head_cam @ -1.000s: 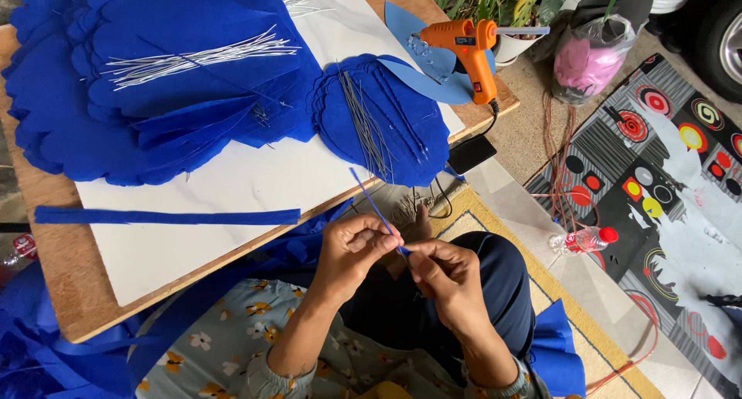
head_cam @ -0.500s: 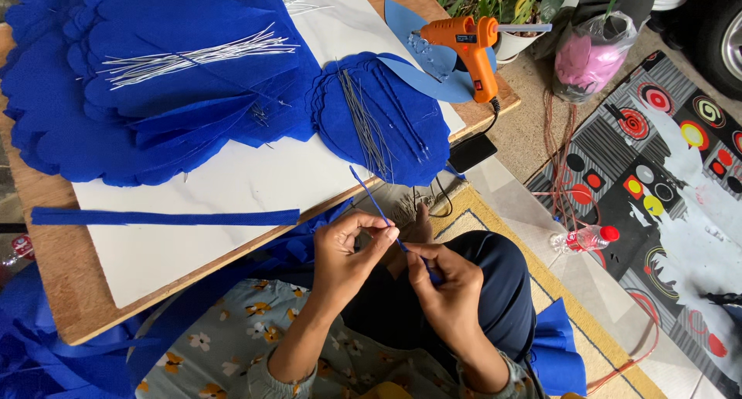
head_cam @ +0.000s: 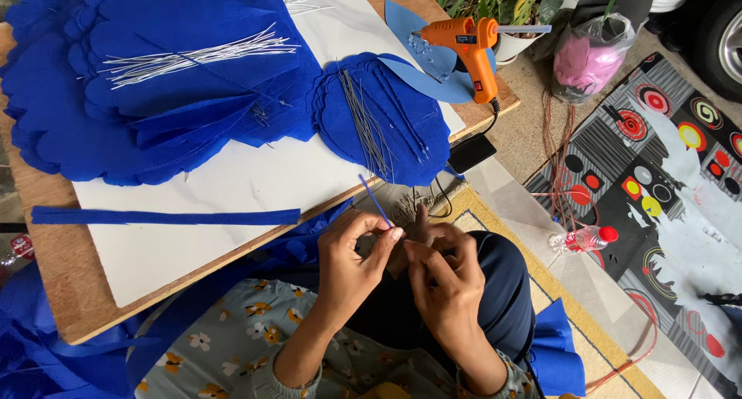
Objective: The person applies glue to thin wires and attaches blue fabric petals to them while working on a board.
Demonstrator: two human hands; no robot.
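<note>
Left hand (head_cam: 352, 252) and right hand (head_cam: 440, 279), lower centre of frame, together, both pinched on a thin blue stick (head_cam: 376, 202) slanting up-left above the lap; blue petals (head_cam: 154, 82) with wires (head_cam: 193, 57) upper left on board (head_cam: 62, 291); orange glue gun (head_cam: 468, 47) upper centre; bottle (head_cam: 583, 239) right on floor

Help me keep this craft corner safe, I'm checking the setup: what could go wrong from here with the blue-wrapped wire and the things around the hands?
The blue-wrapped wire, pinched between left hand and right hand, points up and might poke a finger or the face. The orange glue gun stands near the board's edge with its cord hanging down; a snag could pull it off. The loose silver wires could slide off the blue paper.
</note>
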